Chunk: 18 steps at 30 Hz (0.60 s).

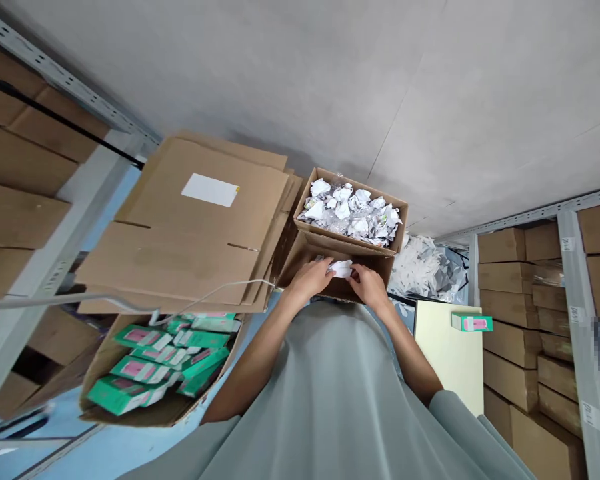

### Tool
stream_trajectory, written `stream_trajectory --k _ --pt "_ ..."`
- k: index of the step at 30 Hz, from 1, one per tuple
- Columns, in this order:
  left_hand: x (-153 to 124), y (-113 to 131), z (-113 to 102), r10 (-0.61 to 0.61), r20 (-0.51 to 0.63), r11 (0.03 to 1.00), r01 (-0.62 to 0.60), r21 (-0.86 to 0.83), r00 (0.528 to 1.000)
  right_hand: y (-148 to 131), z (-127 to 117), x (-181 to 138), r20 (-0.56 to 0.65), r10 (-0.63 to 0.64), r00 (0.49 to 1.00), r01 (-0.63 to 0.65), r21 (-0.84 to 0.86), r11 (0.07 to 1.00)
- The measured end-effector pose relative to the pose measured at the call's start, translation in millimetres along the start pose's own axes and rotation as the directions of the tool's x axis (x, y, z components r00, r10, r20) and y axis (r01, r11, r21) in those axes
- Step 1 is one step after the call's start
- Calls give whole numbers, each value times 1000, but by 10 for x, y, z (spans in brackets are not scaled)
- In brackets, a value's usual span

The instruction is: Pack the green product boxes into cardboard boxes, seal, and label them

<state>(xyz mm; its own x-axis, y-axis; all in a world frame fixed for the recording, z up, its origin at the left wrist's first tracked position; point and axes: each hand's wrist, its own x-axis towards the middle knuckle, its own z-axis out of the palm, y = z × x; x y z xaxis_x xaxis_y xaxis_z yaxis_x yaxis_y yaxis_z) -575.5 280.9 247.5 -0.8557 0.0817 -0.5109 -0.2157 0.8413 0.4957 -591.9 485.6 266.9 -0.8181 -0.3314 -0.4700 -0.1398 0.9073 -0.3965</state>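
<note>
Both of my hands meet at a small white paper piece (342, 269) in front of an open cardboard box. My left hand (310, 279) curls its fingers onto the paper's left side. My right hand (367, 285) pinches its right side. Just beyond them the cardboard box (347, 243) holds several crumpled white papers (353, 212). My grey-green sleeves and shirt fill the lower middle of the view.
A stack of flattened cardboard sheets (190, 227) lies to the left. Below it an open carton (130, 407) holds several green-and-pink small boxes (145, 370). One green box (471, 323) rests on a pale board (447, 353). Brown cartons (520, 313) fill metal shelving (573, 307) at right and left.
</note>
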Motion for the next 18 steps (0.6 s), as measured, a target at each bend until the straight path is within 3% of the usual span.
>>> stream_trajectory --k 3,7,10,15,18 --pt "36 20 -144 -50 -66 998 53 39 997 22 -147 39 -41 -3 999 4 13 1000" --pt "207 207 -435 63 -244 998 -68 -11 968 59 -526 284 -251 -24 968 36 41 998" --pt "464 442 -610 118 -324 993 -112 37 939 53 -794 650 -292 12 956 -18 -16 1000" --pt "981 778 -683 49 -172 991 -26 134 984 -66 -928 1237 -83 172 982 -182 -134 974" --pt "1183 832 -654 5 -116 992 9 123 993 -124 -902 1363 -87 185 979 -195 -126 973"
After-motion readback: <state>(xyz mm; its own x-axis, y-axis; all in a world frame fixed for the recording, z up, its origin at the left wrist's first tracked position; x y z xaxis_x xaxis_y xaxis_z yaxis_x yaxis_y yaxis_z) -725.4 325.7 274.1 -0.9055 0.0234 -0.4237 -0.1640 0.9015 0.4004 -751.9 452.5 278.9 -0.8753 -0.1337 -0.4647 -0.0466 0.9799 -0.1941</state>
